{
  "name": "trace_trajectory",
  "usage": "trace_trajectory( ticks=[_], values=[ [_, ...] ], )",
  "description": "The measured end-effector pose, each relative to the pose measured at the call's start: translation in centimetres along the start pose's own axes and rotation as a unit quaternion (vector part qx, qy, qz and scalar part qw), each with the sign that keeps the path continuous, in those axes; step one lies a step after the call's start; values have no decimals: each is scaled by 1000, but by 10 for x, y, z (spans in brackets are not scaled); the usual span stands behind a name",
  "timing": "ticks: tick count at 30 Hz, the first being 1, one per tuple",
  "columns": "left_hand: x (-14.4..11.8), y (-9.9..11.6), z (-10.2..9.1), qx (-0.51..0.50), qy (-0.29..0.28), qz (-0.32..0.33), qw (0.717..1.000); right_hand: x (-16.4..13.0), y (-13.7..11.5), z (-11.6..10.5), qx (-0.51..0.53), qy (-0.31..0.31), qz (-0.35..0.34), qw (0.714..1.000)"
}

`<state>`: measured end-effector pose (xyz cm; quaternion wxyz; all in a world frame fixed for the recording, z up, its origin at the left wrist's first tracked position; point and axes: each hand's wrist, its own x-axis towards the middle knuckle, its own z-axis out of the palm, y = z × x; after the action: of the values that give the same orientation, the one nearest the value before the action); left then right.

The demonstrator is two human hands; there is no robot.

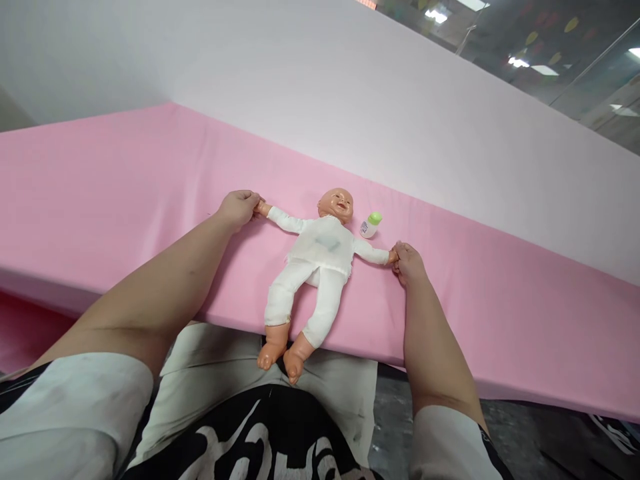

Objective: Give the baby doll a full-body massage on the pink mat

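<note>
Plastic baby doll in white cloth suit (320, 267) lying face-up on pink padded table (150, 180), feet overhanging edge. Left hand (239, 208), right hand (407, 261) each pinching doll wrist, stretching arms. Risk: doll sliding off; small green-capped bottle (371, 225) rolling.

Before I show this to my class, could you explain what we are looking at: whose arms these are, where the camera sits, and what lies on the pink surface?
The camera is worn on a person's head and looks down, so both arms are that person's own. The left hand grips one hand of a baby doll; the right hand grips the other, spreading its arms. The doll lies face up on a pink padded surface, feet hanging over the near edge. A small bottle with a green cap lies beside its head.
</note>
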<state>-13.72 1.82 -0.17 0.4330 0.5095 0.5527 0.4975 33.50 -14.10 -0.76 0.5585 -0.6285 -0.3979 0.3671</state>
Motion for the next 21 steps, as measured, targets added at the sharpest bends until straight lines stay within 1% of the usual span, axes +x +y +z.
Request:
trace_trajectory(
  ticks=[4,7,9,10,12,14,16,18,20,21],
  values=[
    [1,-1,1,-10,0,-5,1000,3,2,-1,15,18,14,1000],
    [2,-3,3,-54,-8,8,998,6,2,-3,37,42,22,998],
    [2,-4,5,-83,-11,12,996,6,-1,-3,69,45,23,996],
    [1,-4,6,-97,-13,11,995,6,-4,-3,95,37,24,995],
    [0,-3,7,-126,-27,4,992,3,-9,-2,154,-3,18,988],
    [-3,-2,8,-145,-60,-2,988,0,-14,2,204,-51,-1,978],
    [-6,0,9,-121,-107,-1,987,-3,-15,8,210,-73,-14,975],
    [-8,1,10,-64,-139,10,988,-4,-12,13,172,-67,-5,983],
    [-11,3,10,-14,-142,21,989,-4,-8,17,119,-52,15,991],
    [-12,5,10,-1,-130,29,991,-4,-7,18,99,-41,23,994]
  ],
)
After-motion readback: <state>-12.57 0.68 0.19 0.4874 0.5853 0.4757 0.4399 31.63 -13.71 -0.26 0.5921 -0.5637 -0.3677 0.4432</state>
